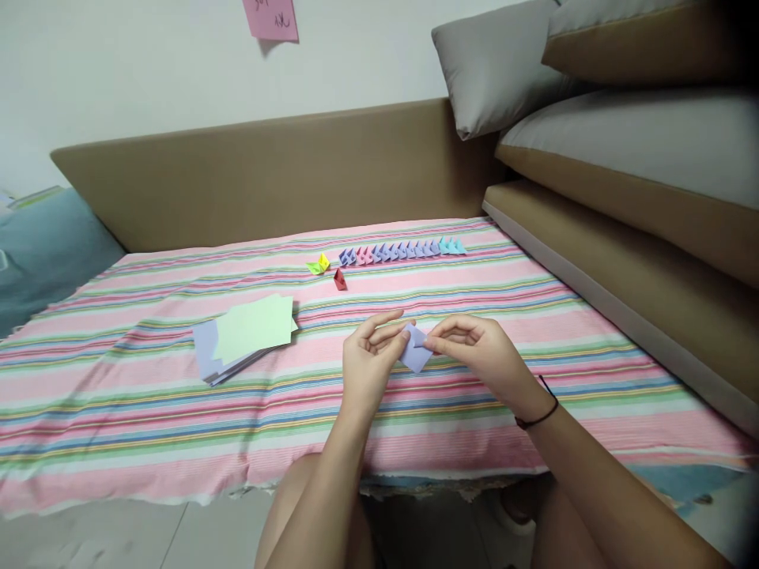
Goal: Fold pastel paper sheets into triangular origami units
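A small folded lavender paper (416, 352) is held between both hands above the striped cloth (148, 411). My left hand (368, 359) pinches its left edge with thumb and fingertips. My right hand (481, 352) pinches its right corner, fingers curled. A stack of paper sheets (246, 336), pale green on top and lavender below, lies to the left of my hands. Beyond them stands a row of several small folded paper boats (403, 250) in purple, pink and teal, with a yellow-green one (319, 265) and a red one (339, 279) apart at its left end.
The striped cloth covers a low sofa seat with a tan backrest (266, 174). Tan and grey cushions (622, 158) are stacked at the right. A blue cushion (47, 245) lies at the far left. A pink note (271, 19) hangs on the wall. My knees show below the seat's edge.
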Demonstrator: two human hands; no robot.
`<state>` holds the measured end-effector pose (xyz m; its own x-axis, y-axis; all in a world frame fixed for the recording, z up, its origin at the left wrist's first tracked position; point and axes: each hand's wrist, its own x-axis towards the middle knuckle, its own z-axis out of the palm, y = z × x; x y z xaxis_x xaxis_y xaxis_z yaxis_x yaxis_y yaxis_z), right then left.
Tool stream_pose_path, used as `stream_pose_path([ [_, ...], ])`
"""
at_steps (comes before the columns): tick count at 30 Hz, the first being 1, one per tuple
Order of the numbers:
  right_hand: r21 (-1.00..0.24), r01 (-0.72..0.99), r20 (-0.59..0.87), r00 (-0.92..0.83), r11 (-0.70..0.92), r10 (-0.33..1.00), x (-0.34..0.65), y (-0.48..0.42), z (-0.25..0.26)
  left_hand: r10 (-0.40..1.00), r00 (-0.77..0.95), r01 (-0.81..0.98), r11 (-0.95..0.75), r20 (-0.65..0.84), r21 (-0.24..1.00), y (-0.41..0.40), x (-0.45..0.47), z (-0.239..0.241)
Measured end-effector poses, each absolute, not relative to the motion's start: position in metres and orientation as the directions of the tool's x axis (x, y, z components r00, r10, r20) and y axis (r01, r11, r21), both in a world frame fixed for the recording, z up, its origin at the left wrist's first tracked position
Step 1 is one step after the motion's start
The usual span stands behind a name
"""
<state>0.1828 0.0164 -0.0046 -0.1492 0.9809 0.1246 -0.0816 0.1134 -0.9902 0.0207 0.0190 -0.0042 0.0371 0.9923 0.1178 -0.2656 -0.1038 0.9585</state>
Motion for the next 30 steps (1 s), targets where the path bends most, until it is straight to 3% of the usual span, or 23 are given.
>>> stream_pose_path([
  [13, -0.998, -0.044, 0.057, -0.097, 0.053, 0.994, 0.183, 0.015, -0.003, 0.991, 0.072, -0.231, -0.093, 0.112, 0.969, 0.018, 0.026, -0.007],
  [25, -0.998, -0.057, 0.036, -0.063, 0.033, 0.997, 0.179, 0.018, -0.008, 0.999, -0.015, -0.269, 0.025, -0.03, 0.963, 0.02, 0.03, -0.009],
  [30, -0.995, -0.095, -0.017, -0.202, -0.037, 0.979, 0.173, 0.017, -0.009, 0.998, -0.027, -0.35, 0.037, -0.049, 0.936, 0.022, 0.031, -0.012],
])
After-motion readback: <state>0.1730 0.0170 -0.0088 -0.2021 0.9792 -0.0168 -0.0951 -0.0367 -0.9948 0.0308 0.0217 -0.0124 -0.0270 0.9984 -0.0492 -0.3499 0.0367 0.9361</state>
